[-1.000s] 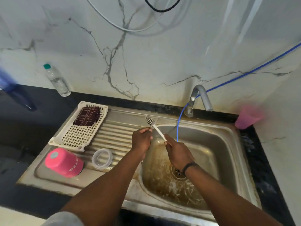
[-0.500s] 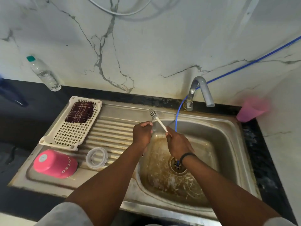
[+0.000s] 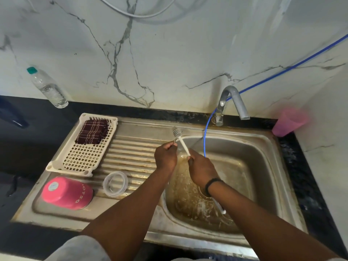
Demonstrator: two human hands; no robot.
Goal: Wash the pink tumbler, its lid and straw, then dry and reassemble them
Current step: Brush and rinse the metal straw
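The pink tumbler (image 3: 66, 193) lies on its side on the steel draining board, base toward me. Its clear lid (image 3: 115, 183) lies just to the right of it on the ridges. Over the basin's left edge my right hand (image 3: 202, 169) grips a white straw (image 3: 183, 146) that slants up to the left. A small bristle brush head (image 3: 177, 132) sticks out of the straw's upper end. My left hand (image 3: 165, 157) pinches a thin metal wire just below the bristles. A white tip (image 3: 221, 209) shows under my right forearm, low in the basin.
The sink basin (image 3: 263, 176) is stained brown, with the tap (image 3: 234, 101) and a blue hose (image 3: 206, 136) behind it. A white rack (image 3: 79, 161) holds a folded dark checked cloth (image 3: 92, 131). A water bottle (image 3: 48, 87) leans on the wall; a pink cup (image 3: 288, 122) stands at the right.
Both hands keep the same hold on the straw and brush above the basin's left edge. The view has drifted a little; nothing on the draining board has moved.
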